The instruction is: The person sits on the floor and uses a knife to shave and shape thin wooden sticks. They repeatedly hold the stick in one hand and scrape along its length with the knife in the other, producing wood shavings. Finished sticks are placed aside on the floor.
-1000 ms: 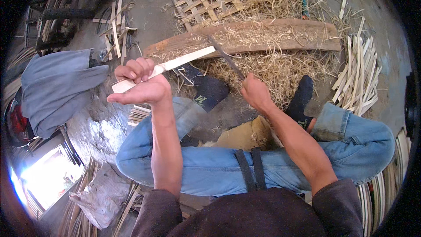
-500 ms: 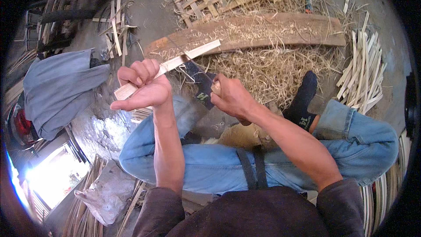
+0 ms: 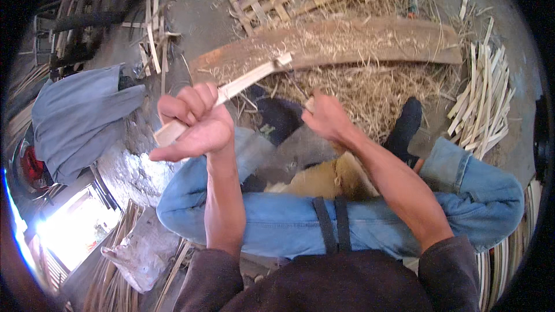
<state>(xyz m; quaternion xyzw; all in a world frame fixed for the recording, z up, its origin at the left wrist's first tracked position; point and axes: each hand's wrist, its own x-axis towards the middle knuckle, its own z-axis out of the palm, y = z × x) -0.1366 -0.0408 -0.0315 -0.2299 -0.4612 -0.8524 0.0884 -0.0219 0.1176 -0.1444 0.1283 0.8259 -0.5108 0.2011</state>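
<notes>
Firmly, my left hand is closed around one pale strip, fingers curled over and palm turned up, probably so that it lies steady and slants out towards the plank. My right hand, clamped on the handle of one blurred knife, is on the plank's near side; its blade crosses the strip near the far tip, presumably angled to bear on the wood, though I cannot tell whether it touches. That tip shows against the plank's near edge. I count one plank, strewn with shavings too many to number, and two feet in dark socks on its near side, likely set apart to leave my hands room. Beyond the plank lies one woven lattice; off the plank's right end lies one heap of narrow slats, overlapping too much to count.
</notes>
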